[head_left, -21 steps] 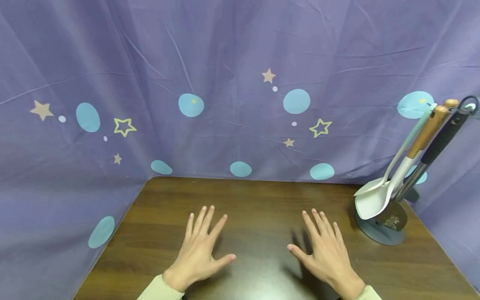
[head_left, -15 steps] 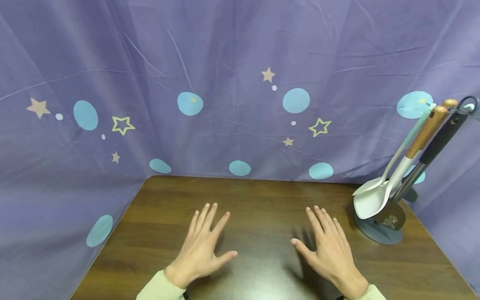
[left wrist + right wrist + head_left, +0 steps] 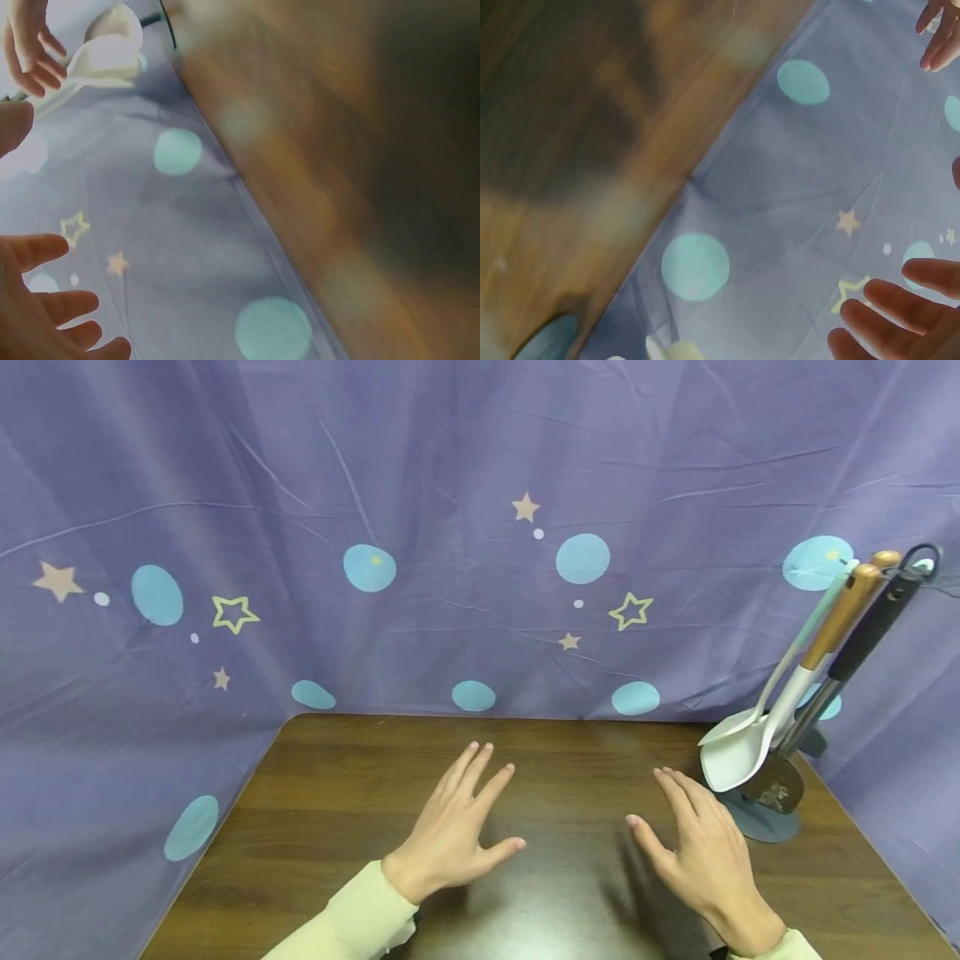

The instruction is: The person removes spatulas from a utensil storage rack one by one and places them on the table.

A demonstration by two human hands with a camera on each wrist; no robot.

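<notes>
Head view: left hand (image 3: 450,843) and right hand (image 3: 705,856) hover over the desk (image 3: 337,793), each grip wide and empty; the right is near the utensil rack (image 3: 757,814). Wrist views, blurred, show spread fingers (image 3: 52,307); I judge this the approach, with a grasp on a utensil next.

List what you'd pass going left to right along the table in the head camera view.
Left sleeve → left hand → right hand → white spatula → round grey stand base, with the dark-handled utensil leaning farthest right.
</notes>
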